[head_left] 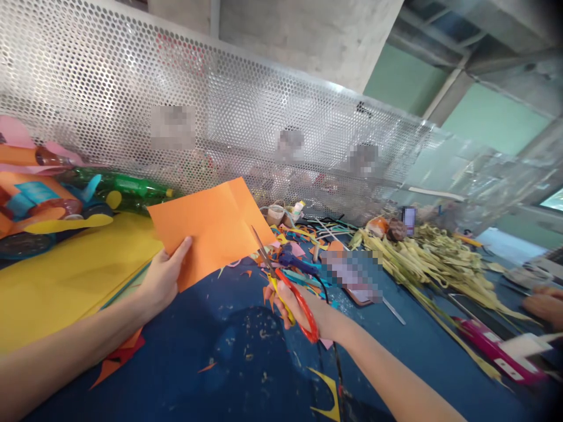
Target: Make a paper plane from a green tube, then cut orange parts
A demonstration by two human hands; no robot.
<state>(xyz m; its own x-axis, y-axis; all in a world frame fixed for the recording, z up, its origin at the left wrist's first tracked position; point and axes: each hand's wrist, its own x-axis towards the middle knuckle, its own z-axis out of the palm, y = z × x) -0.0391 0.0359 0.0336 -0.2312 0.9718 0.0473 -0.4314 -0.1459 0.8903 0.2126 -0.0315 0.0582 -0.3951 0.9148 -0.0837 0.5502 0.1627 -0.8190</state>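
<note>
My left hand (165, 275) pinches the lower left corner of an orange paper sheet (211, 228), thumb on the front face and fingers behind it. The sheet is held up above the blue table (211, 351). In my right hand (294, 308) is a pair of scissors (303, 313) with one red and one yellow handle. Their blades point up and to the left, overlapping the right edge of the sheet; whether they bite into the paper I cannot tell. Below the hands lies a yellow paper scrap (328, 395).
Yellow sheets (79, 264) and green bottles (132, 184) lie at left. Behind are paper scraps, a dark blue glue gun (297, 261) and a phone (360, 293). Dried husks (440, 264), a pink power strip (497, 349) and another person's hand (545, 305) are at right. A perforated metal screen (246, 105) borders the back.
</note>
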